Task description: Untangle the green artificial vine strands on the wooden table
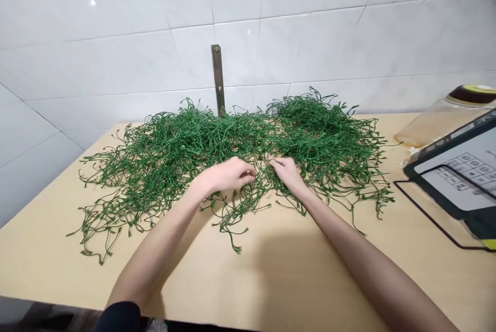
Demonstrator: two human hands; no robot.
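Note:
A wide, tangled heap of thin green cord-like strands (186, 141) with small forked tips lies on the table (217, 290). My left hand (232, 173) is at the front middle of the heap, fingers curled and thumb close to them; what lies between them, if anything, is too small to make out. Just to its right, my right hand (287, 173) pinches what looks like a single green strand between thumb and forefinger. Several loose strands (232, 223) trail toward me below the hands. The heap is denser at the left and at the back right, thinner between my hands.
A white tiled wall (329, 43) rises behind the table, with an upright metal bracket (218, 79) on it. At the right lie a clear plastic jar (437, 120) with a dark and yellow lid and a black-framed printed panel (461, 177) with a thin black wire loop.

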